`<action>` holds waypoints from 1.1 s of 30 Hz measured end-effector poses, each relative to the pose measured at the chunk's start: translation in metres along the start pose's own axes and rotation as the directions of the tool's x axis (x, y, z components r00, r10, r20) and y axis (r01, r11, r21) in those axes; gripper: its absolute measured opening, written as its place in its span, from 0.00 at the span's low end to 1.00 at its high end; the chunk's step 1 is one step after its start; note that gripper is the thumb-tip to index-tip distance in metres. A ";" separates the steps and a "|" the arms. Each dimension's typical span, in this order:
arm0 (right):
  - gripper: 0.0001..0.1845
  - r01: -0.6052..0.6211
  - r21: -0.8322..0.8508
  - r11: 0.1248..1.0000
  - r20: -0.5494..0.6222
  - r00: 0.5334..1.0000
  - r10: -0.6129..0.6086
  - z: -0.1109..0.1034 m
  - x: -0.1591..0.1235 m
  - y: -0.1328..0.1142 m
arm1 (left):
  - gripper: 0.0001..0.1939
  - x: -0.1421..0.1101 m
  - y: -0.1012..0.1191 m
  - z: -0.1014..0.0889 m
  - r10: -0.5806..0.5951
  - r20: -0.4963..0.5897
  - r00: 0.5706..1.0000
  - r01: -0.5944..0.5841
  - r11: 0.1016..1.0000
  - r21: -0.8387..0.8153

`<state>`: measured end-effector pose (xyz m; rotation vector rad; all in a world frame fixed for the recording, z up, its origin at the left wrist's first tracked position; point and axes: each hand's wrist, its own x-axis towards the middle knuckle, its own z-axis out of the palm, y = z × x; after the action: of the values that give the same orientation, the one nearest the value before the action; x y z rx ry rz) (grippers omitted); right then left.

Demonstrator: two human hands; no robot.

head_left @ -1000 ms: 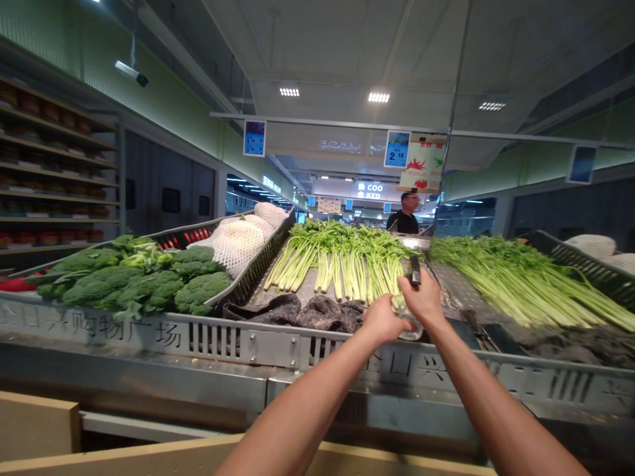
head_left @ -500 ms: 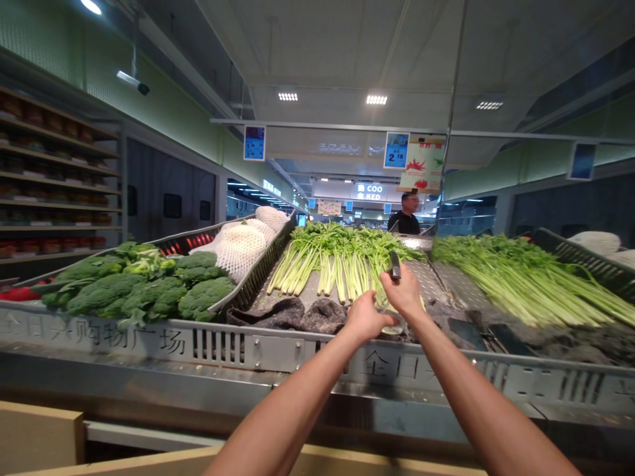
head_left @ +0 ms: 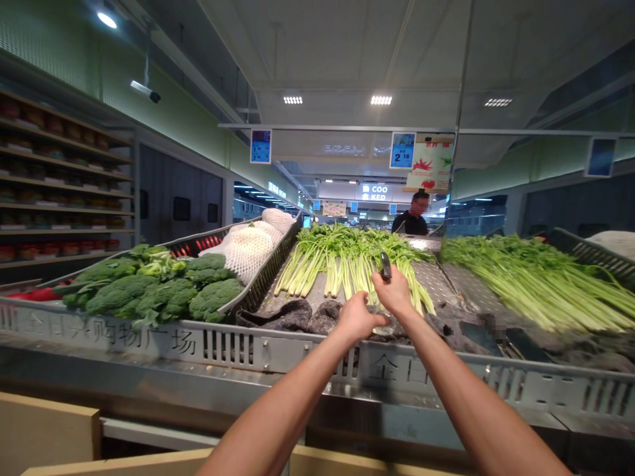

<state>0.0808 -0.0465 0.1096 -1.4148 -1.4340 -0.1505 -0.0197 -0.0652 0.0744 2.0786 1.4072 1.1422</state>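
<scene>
My right hand (head_left: 395,291) is closed around the neck of a spray bottle (head_left: 385,266), whose black head points away over the greens. Beneath it, my left hand (head_left: 355,318) curls against the bottle's clear lower body, thumb and fingers to either side; much of the bottle is hidden by the hands. Just beyond them lies a row of celery (head_left: 337,254), pale stalks toward me and leaves at the back, on a textured metal shelf (head_left: 310,301). A dark, crumpled cloth (head_left: 325,316) runs along the front of the shelf, close to my left hand.
Left of the celery, a crate (head_left: 270,274) holds broccoli (head_left: 169,299) and net-wrapped white produce (head_left: 248,248). A grey slotted rail (head_left: 307,354) edges the display. On the right, a mirror (head_left: 526,198) reflects celery. A person (head_left: 411,215) in black appears at the back.
Both hands and the spray bottle have shifted slightly left over the celery. The view has swung a little left, and the person at the back has lowered their head.
</scene>
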 end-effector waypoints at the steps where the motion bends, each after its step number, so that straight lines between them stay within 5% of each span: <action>1: 0.09 -0.011 -0.006 1.000 0.008 1.000 0.011 0.002 0.000 0.000 | 0.35 0.000 -0.002 -0.001 -0.006 0.006 1.000 0.006 1.000 0.000; 33: 0.09 0.040 0.056 0.998 0.079 0.996 -0.044 0.025 -0.009 -0.034 | 0.36 -0.008 -0.023 -0.035 -0.053 -0.038 0.998 0.055 0.998 0.042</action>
<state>0.0378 -0.0451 0.1113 -1.3600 -1.5234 -0.0815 -0.0622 -0.0674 0.0765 2.0459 1.5086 1.1436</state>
